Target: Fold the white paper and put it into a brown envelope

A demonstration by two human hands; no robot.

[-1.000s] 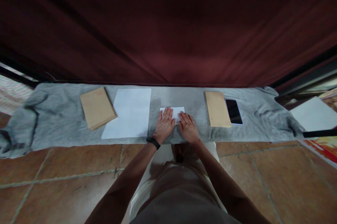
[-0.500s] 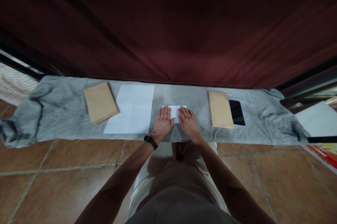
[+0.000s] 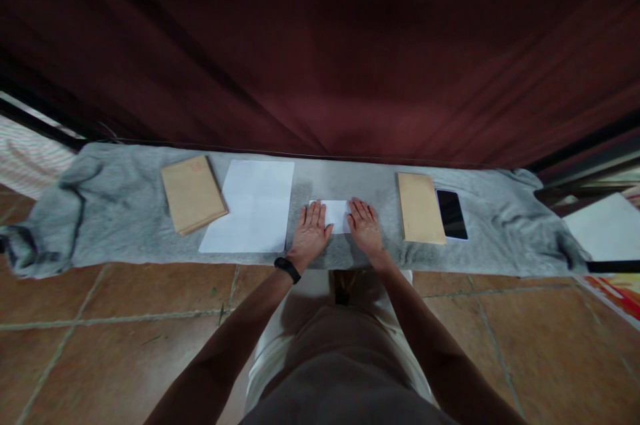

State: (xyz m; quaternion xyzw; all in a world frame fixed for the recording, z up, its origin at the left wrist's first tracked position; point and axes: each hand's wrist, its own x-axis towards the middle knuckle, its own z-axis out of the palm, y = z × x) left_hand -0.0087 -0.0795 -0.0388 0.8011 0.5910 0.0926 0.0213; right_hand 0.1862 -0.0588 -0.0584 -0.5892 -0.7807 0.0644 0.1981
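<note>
A small white folded paper (image 3: 337, 216) lies flat on the grey cloth, between and partly under my two hands. My left hand (image 3: 311, 232) rests palm down over its left end, fingers stretched forward and thumb out to the side. On the right, my right hand (image 3: 365, 225) lies flat at the paper's other end, its fingers extended over that edge. To the left of my left hand is a stack of large white paper sheets (image 3: 253, 208). Neither hand grips anything; the ends of the folded paper are hidden beneath the fingers.
Brown envelopes (image 3: 194, 194) overlap the white sheets at the left. Another brown envelope (image 3: 421, 208) lies at the right, partly over a dark-screened phone (image 3: 451, 214). Grey cloth (image 3: 505, 225) covers the narrow table. A dark red curtain (image 3: 320, 65) hangs behind it.
My right hand has slid to the right across the folded paper, uncovering more of it. My left hand stays in place on the left end.
</note>
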